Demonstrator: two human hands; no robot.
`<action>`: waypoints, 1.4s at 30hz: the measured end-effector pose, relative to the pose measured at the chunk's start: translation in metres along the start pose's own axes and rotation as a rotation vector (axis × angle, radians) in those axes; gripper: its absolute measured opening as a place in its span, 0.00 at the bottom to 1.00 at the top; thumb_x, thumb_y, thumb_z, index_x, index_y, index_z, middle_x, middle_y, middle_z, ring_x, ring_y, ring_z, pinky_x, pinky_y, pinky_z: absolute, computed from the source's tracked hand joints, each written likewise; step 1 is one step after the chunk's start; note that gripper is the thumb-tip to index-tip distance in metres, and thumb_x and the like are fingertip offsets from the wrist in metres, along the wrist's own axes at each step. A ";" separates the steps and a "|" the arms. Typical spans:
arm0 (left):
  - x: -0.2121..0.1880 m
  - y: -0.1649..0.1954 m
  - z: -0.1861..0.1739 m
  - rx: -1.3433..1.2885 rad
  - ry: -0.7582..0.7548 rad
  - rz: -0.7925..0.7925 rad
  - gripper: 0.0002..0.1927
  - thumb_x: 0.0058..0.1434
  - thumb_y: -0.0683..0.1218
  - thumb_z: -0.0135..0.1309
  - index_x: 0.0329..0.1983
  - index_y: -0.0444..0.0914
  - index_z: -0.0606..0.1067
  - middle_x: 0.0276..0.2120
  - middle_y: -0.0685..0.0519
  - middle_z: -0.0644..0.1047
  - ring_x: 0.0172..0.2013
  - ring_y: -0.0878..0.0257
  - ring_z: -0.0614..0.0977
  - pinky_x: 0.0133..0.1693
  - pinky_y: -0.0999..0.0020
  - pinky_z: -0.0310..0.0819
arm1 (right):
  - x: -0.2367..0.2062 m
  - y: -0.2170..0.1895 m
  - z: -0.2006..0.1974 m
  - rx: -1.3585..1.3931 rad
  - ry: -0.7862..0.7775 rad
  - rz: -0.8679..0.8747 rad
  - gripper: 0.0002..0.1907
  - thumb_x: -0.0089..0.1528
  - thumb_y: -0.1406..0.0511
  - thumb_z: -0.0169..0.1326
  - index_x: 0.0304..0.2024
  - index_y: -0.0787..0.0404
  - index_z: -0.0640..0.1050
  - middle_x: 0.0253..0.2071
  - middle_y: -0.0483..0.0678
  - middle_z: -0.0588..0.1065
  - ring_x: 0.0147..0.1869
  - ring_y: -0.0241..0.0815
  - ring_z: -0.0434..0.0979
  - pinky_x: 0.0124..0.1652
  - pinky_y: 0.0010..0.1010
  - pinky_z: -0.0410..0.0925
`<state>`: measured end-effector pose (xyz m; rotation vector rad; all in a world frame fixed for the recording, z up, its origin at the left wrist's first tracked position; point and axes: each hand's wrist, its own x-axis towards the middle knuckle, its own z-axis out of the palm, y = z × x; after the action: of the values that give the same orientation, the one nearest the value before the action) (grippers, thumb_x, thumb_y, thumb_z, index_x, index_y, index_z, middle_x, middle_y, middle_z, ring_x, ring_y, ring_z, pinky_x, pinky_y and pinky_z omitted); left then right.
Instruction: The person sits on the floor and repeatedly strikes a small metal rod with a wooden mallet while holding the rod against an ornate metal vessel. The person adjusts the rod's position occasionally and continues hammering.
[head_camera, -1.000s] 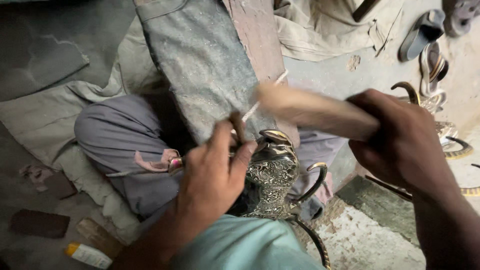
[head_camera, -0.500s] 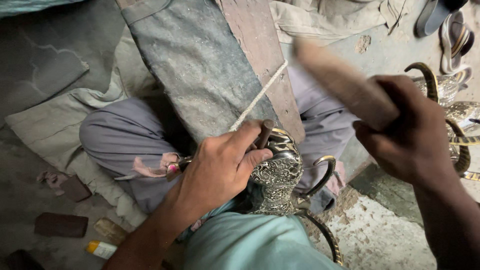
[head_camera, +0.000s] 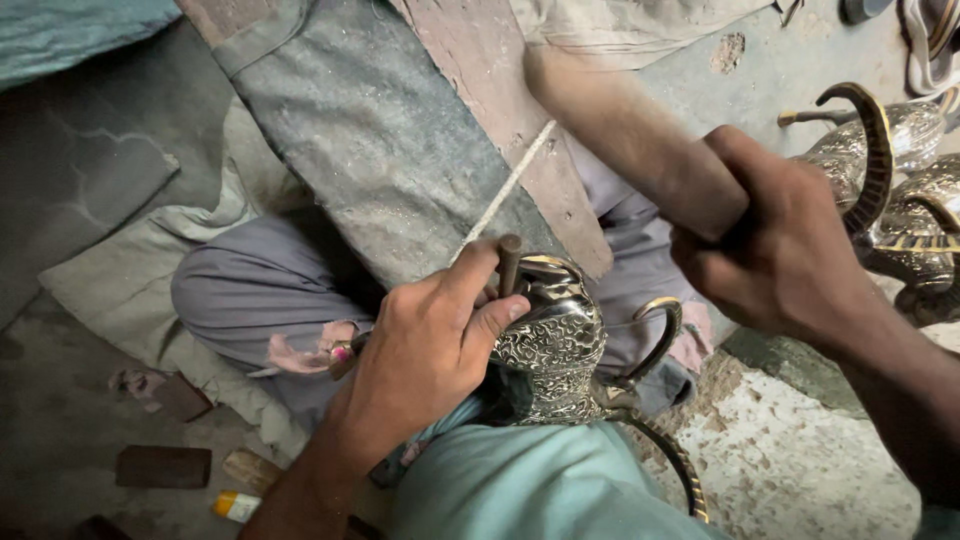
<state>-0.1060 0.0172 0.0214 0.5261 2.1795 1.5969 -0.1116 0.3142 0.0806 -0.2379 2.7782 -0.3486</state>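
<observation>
- Head view, looking straight down: the left hand (head_camera: 425, 345) is curled tight around a short dark punch (head_camera: 508, 262), thumb and fingers pinching it upright on the rim of an engraved metal vessel (head_camera: 555, 345).
- That vessel sits in the lap, between the crossed legs in grey trousers (head_camera: 245, 300), just in front of the left hand and touching it; its curved brass-edged handle (head_camera: 660, 335) sweeps out to the right.
- Right hand (head_camera: 775, 245) is closed in a full fist around a wooden mallet (head_camera: 625, 130), raised up and to the right of the punch, well clear of it. The head is motion-blurred, so its exact shape is hard to tell.
- Key line: the mallet's long axis slants up-left from the fist, the punch stands near vertical below and to its left. The left hand is the one at the work.
- Textures: dense scrolling relief on silvery metal, smooth pale wood, a rough grey stone slab (head_camera: 370, 140) with a thin pale rod (head_camera: 505, 190) slanting across it.
- More ornate vessels (head_camera: 900, 170) with hooked handles lie on the floor at right.
</observation>
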 end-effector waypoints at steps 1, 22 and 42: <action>0.000 0.000 0.000 0.018 -0.003 -0.008 0.18 0.67 0.49 0.58 0.51 0.31 0.73 0.30 0.38 0.79 0.32 0.42 0.83 0.32 0.53 0.74 | -0.001 0.000 -0.001 -0.115 -0.051 0.022 0.21 0.53 0.70 0.59 0.50 0.59 0.77 0.37 0.50 0.80 0.33 0.46 0.81 0.33 0.42 0.74; -0.056 0.014 0.003 -0.082 0.467 -0.054 0.19 0.68 0.38 0.58 0.60 0.31 0.70 0.44 0.49 0.83 0.43 0.63 0.88 0.43 0.71 0.83 | -0.030 -0.036 -0.028 -0.378 0.162 0.024 0.26 0.56 0.57 0.64 0.53 0.62 0.76 0.37 0.52 0.80 0.33 0.44 0.79 0.29 0.35 0.69; -0.065 -0.072 0.102 -0.083 0.843 0.342 0.15 0.75 0.39 0.50 0.57 0.30 0.59 0.43 0.46 0.77 0.40 0.59 0.82 0.43 0.64 0.78 | -0.016 -0.138 -0.042 -0.580 0.364 -0.496 0.18 0.66 0.65 0.54 0.59 0.58 0.74 0.39 0.49 0.79 0.31 0.43 0.73 0.32 0.38 0.65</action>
<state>-0.0035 0.0469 -0.0707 0.2110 2.6739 2.4076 -0.0938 0.1940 0.1610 -1.1079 3.0786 0.3571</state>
